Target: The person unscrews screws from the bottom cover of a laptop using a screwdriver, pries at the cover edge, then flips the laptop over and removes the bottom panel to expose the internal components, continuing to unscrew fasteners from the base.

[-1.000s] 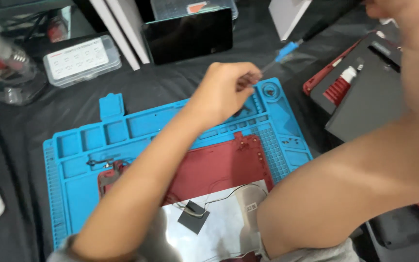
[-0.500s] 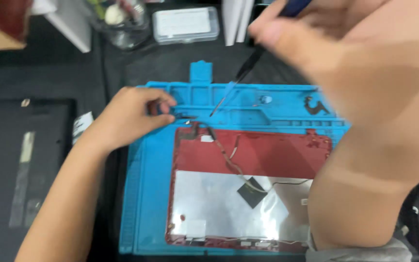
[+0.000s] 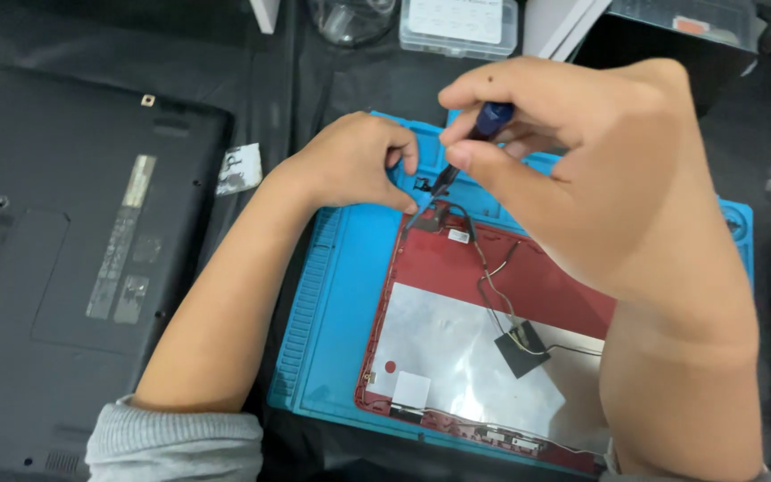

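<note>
A black laptop base lies bottom-up, well left of the blue work mat. A small white paper scrap sits between them. Beyond the mat's far edge stand a clear plastic parts box and a clear glass jar.
</note>
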